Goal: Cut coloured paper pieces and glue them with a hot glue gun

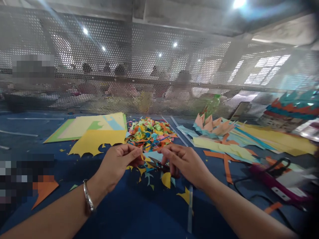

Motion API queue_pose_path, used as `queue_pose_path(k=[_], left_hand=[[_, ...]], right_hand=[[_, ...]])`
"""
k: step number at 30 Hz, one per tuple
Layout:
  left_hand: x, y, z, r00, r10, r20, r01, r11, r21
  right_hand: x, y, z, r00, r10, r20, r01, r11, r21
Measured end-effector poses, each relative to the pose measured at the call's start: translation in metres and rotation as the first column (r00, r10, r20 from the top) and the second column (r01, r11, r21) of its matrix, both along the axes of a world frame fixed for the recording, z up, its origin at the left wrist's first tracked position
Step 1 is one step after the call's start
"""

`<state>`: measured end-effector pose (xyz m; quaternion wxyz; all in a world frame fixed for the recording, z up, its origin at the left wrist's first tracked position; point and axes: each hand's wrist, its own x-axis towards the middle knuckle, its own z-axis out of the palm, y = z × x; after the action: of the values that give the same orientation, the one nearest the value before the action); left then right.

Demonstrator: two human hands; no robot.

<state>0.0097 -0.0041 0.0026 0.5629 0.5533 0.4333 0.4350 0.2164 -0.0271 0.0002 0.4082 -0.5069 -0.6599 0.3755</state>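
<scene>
Paper scrap (142, 156) pinched between your two hands, low over the blue table (139, 212).

Your left hand (117, 166) has thumb and fingertips closed on that small yellow piece, bracelet (88, 199) on the wrist; your right hand (184, 161) curls in from the right, fingertips meeting the same bit, though how firmly it grips is hard to tell. Just under and near your hands lie scissors (157, 165) and loose yellow and blue offcuts (165, 179). Farther back, dead centre, sits a heap of multicoloured paper clippings (149, 131). Far left, yellow sheets (97, 134) with jagged cut edges; far right, folded orange and teal pieces (211, 124) on long yellow strips. Near right, a pink glue gun (271, 181) with its black cord. Beyond the table stands a perforated metal screen (159, 66).
</scene>
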Motion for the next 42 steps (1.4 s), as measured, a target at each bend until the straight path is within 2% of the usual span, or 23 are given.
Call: queue_pose_path(k=[4, 8, 11, 15, 18, 22, 27, 33, 42], left_hand=[[0.004, -0.006, 0.001, 0.989, -0.123, -0.083, 0.128, 0.990, 0.052], [0.004, -0.007, 0.001, 0.952, -0.245, -0.186, 0.276, 0.947, 0.166], [0.003, -0.006, 0.000, 0.936, -0.251, -0.246, 0.307, 0.924, 0.226], [0.003, -0.008, 0.001, 0.935, -0.214, -0.284, 0.288, 0.925, 0.249], [0.003, -0.009, 0.002, 0.946, -0.209, -0.247, 0.263, 0.941, 0.213], [0.005, -0.009, -0.001, 0.963, -0.240, -0.123, 0.255, 0.960, 0.119], [0.008, -0.007, -0.006, 0.962, -0.269, 0.035, 0.269, 0.963, 0.007], [0.009, -0.006, -0.007, 0.959, -0.248, 0.137, 0.260, 0.962, -0.080], [0.008, -0.001, -0.009, 0.956, -0.210, 0.205, 0.236, 0.966, -0.110]], right_hand=[[0.001, 0.001, 0.001, 0.979, -0.069, -0.192, 0.053, 0.995, -0.089], [0.001, 0.000, -0.001, 0.946, -0.089, -0.313, 0.040, 0.986, -0.160], [0.001, 0.000, -0.002, 0.940, -0.084, -0.331, 0.033, 0.987, -0.157], [0.002, -0.003, 0.000, 0.940, -0.077, -0.333, 0.026, 0.988, -0.155], [0.002, -0.004, 0.002, 0.943, -0.072, -0.325, 0.018, 0.986, -0.167], [0.002, -0.004, 0.004, 0.943, -0.063, -0.327, 0.005, 0.984, -0.176], [0.003, -0.002, 0.002, 0.940, -0.048, -0.338, -0.010, 0.986, -0.166], [0.002, -0.003, 0.003, 0.935, -0.036, -0.352, -0.019, 0.988, -0.150], [0.003, -0.003, 0.003, 0.946, -0.025, -0.324, -0.024, 0.989, -0.148]])
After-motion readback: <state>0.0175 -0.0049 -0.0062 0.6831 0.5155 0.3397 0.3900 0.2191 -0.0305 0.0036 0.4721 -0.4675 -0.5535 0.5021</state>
